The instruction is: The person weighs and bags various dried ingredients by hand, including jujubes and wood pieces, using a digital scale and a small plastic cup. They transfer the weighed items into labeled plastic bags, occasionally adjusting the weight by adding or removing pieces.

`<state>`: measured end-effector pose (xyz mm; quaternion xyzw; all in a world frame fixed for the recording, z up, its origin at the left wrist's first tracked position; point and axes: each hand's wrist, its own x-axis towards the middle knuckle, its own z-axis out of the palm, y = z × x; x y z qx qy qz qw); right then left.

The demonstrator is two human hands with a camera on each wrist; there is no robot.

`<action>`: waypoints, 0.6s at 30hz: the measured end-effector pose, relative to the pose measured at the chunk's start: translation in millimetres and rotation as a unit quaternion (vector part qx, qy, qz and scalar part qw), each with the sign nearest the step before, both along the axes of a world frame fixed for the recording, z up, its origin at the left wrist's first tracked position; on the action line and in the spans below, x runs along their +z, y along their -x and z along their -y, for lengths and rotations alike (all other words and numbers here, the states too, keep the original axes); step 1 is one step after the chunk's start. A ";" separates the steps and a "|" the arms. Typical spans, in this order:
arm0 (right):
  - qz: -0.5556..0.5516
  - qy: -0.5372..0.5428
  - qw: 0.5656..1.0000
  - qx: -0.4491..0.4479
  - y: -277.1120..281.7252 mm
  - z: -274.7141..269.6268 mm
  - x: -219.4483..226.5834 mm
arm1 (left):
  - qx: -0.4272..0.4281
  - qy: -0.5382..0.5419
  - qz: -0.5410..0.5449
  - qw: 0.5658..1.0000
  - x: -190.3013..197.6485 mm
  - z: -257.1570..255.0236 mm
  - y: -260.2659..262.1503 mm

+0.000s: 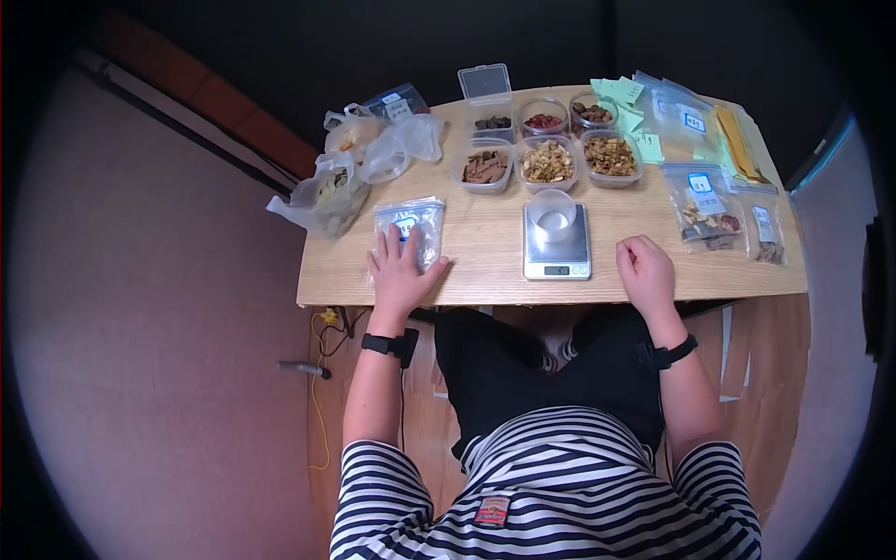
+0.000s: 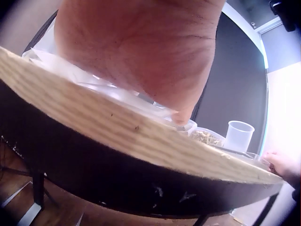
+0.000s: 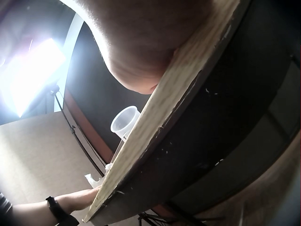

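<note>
The left hand [image 1: 399, 275] has a wide grip, fingers spread across a labelled zip bag [image 1: 430, 220] on the surface's [image 1: 485, 247] near left. The right hand [image 1: 646, 271] rests curled beside a scale [image 1: 557, 254] carrying a clear cup [image 1: 553, 218]; six containers [image 1: 483, 189] stand behind.

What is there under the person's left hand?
Under the left hand lies at least one clear zip bag with a blue-bordered label partly showing. The hand covers part of the bag and label; what lies there cannot be seen.
</note>
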<state>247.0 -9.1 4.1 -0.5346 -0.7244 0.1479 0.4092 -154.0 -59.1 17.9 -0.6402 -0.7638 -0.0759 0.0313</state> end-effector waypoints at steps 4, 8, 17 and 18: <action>-0.008 0.001 1.000 -0.002 -1.0 0.3 -0.4 | -0.003 0.024 0.009 1.000 -14.0 -3.0 3.8; -0.013 -0.004 1.000 -0.010 0.1 -0.2 -2.8 | -0.008 0.019 0.028 0.999 -15.2 0.1 5.9; 0.019 -0.026 0.999 -0.021 -2.4 0.4 -4.0 | -0.106 -0.218 0.023 0.970 4.7 5.0 -22.3; 0.012 -0.032 0.999 -0.024 -1.8 -0.3 -6.4 | -0.081 -0.199 0.142 0.966 13.3 6.5 -34.7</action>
